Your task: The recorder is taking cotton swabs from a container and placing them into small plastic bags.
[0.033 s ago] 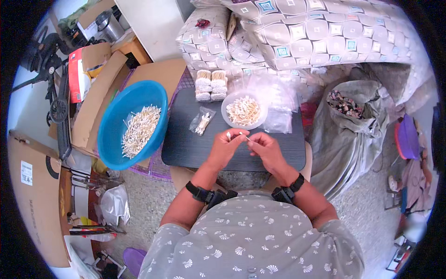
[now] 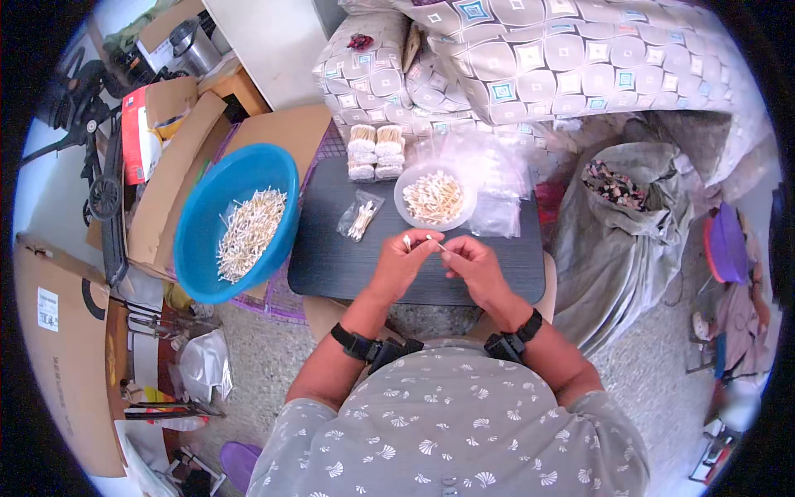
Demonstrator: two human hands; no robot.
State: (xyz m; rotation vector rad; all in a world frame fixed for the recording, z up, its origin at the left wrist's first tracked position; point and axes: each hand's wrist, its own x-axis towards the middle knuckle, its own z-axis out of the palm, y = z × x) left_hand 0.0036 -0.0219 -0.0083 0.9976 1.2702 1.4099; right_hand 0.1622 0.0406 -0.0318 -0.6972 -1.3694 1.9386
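Over the near edge of the dark table point(image 2: 323, 257), both of my hands meet at the fingertips. My left hand point(image 2: 401, 263) is closed on cotton swabs, whose white tips point(image 2: 407, 242) poke out between the fingers. A single swab point(image 2: 439, 244) runs between the two hands, pinched by the thumb and fingers of my right hand point(image 2: 475, 269). Just beyond them is a white bowl point(image 2: 401, 207) heaped with loose swabs point(image 2: 435, 197). To its left lies a small clear bag point(image 2: 361, 217) with a few swabs inside. How many swabs my left hand holds is hidden.
A tilted blue basin point(image 2: 195, 240) of loose swabs stands left of the table. Packed swab bundles point(image 2: 377, 152) are stacked at the table's far side, with clear plastic bags point(image 2: 497, 182) to their right. A grey cloth sack point(image 2: 604, 248) stands at the right, cardboard boxes point(image 2: 62, 356) at the left.
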